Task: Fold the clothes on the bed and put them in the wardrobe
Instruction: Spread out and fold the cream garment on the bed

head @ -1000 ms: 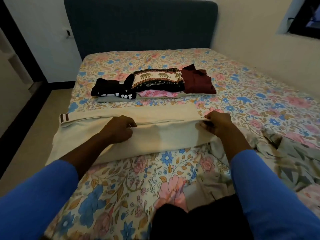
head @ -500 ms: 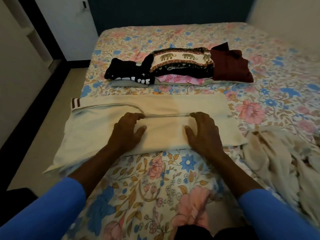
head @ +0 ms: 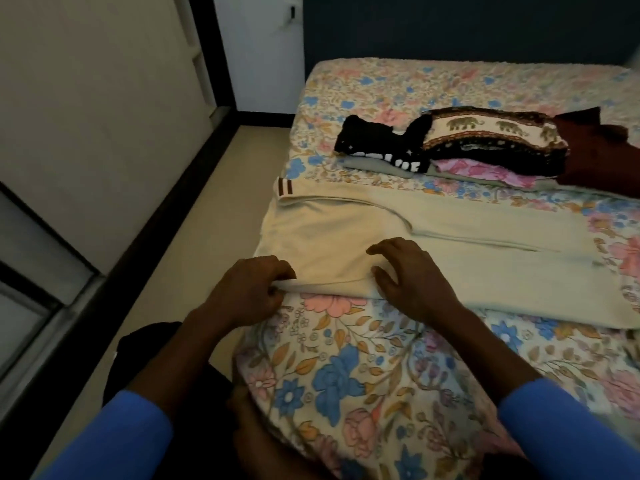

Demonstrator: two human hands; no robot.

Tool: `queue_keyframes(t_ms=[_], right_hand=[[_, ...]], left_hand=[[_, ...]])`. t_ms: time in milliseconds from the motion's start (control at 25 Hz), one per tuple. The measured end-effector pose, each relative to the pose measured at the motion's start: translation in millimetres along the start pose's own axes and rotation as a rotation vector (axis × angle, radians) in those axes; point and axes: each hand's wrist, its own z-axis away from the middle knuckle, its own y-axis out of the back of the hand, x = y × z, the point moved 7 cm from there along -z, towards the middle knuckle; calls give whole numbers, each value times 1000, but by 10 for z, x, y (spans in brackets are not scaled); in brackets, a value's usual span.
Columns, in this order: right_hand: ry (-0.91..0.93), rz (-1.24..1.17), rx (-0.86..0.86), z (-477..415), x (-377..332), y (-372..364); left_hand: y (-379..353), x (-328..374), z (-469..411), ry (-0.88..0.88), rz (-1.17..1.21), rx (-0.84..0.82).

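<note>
Edge of cream garment (head: pixel 433 244): left hand (head: pixel 242 289) pinches, right hand (head: pixel 412 275) rests.

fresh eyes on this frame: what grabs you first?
The cream garment lies spread flat along the near left edge of the floral bed, with the left hand pinching its near hem and the right hand resting on it. Behind it sits a folded pile: an elephant-print piece on top, a black printed top to its left.

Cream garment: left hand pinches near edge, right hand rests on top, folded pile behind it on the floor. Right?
No: head view shows the folded pile on the bed, not the floor; left hand pinches the cream garment, right hand rests on it.
</note>
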Motion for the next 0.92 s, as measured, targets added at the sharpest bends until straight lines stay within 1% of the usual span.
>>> queue_keyframes(t_ms=[80, 120, 200, 240, 320, 360, 400, 440, 480, 520, 560, 600, 720, 760, 800, 880, 920], right_hand=[[-29, 68, -24, -135, -98, -203], [-51, 102, -1, -171, -110, -278], [-103, 113, 108, -163, -119, -344], [-121, 105, 166, -132, -116, -331], [-172, 87, 256, -51, -80, -261], [-244, 63, 290, -22, -28, -209], [-350, 45, 318, -7, 52, -150], [-471, 44, 310, 7, 157, -108], [-568, 75, 266, -4, 256, -91], [-609, 124, 208, -42, 322, -74], [-604, 148, 178, -94, 378, -32], [-591, 145, 200, -140, 425, 54], [-642, 22, 449, -185, 525, 356], [-656, 17, 478, -188, 527, 365], [-656, 59, 435, -204, 496, 304], [-611, 204, 245, -209, 454, 17], [-577, 248, 188, -201, 437, -114]], left_hand=[[90, -173, -12, 60, 9, -32], [137, -258, -24, 103, 69, -37], [185, -493, -38, 197, 296, 7], [185, -614, -46, 256, 435, 58], [89, -874, -33, 429, 756, 162], [-3, -967, -10, 547, 905, 196], [-96, -1018, 7, 658, 1003, 210], [-165, -1037, -2, 718, 1050, 228], [-205, -1055, -39, 723, 1050, 259], [-216, -1068, -81, 700, 1039, 295], [-179, -1052, -106, 665, 1014, 334], [-137, -1039, -128, 638, 992, 372], [-17, -1030, -170, 598, 953, 480], [-6, -1012, -182, 581, 891, 479], [-14, -983, -193, 575, 792, 443], [-85, -942, -189, 612, 541, 337], [-80, -901, -165, 637, 397, 325]])
